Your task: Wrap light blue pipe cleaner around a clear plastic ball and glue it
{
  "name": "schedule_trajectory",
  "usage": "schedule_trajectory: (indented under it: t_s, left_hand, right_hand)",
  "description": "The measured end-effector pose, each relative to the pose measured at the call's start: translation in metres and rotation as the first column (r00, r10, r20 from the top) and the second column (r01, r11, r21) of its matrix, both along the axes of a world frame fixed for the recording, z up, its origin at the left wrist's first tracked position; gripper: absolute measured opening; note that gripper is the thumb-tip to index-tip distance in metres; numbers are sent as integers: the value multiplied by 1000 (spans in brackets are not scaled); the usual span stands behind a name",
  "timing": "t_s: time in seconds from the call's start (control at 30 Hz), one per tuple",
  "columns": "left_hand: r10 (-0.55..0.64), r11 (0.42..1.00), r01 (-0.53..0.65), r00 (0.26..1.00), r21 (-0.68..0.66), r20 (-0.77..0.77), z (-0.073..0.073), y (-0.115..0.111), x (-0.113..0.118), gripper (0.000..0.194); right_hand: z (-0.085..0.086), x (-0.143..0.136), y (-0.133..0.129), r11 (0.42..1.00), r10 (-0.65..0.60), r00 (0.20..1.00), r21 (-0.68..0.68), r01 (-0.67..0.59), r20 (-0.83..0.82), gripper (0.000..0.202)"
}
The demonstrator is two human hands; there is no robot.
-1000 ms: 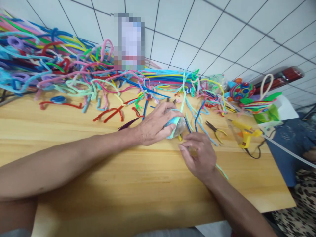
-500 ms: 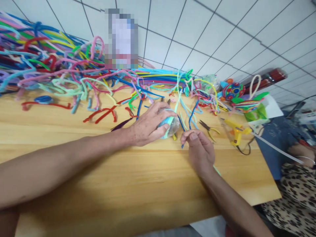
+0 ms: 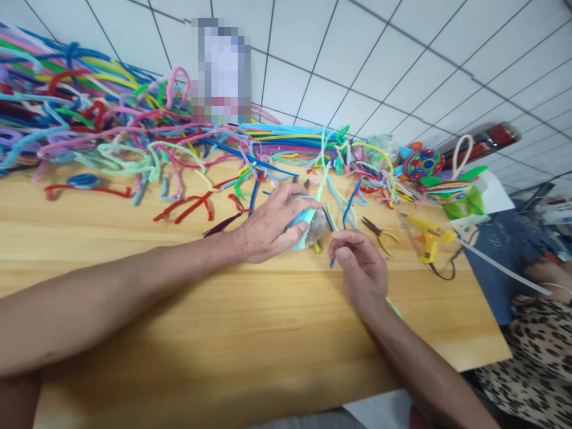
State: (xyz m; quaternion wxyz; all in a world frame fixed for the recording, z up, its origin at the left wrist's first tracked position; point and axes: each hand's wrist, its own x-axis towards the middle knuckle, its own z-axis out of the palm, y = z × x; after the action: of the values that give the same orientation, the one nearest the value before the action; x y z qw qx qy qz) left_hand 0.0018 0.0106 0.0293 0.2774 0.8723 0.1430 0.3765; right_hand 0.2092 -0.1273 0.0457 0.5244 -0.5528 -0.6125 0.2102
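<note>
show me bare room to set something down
Broadest bare patch of the table: near side, between left forearm and right forearm. Another: right of the right forearm, short of the yellow glue gun. Crowded: far side along the wall, with piled fuzzy stems, and beyond the right hand, with stems and pliers.

The clear, rounded plastic ball [image 3: 318, 226] looks thin and glossy, while the multicoloured chenille stems [image 3: 286, 143] are matt and fuzzy. Beneath, the pale yellow wooden tabletop [image 3: 201, 333] is smooth — softly sheened, its grain showing. The yellow pistol-shaped glue gun [image 3: 431, 239] appears hard plastic; the yellow-handled pliers [image 3: 378, 231] have dark metal noses.
</note>
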Motion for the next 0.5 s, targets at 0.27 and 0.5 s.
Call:
schedule_trajectory:
  t_s: [0.27, 0.5]
  left_hand:
    - [-15, 1000, 15, 1000, 1, 11, 1, 1, -2, 38]
    - [-17, 1000, 17, 1000, -8, 24, -2, 2, 1, 38]
  right_hand:
    - [4, -12, -8, 984, -43, 598, 137, -112, 801, 89]
    - [0, -16, -7, 980, -108, 499, 177, -92, 860, 93]
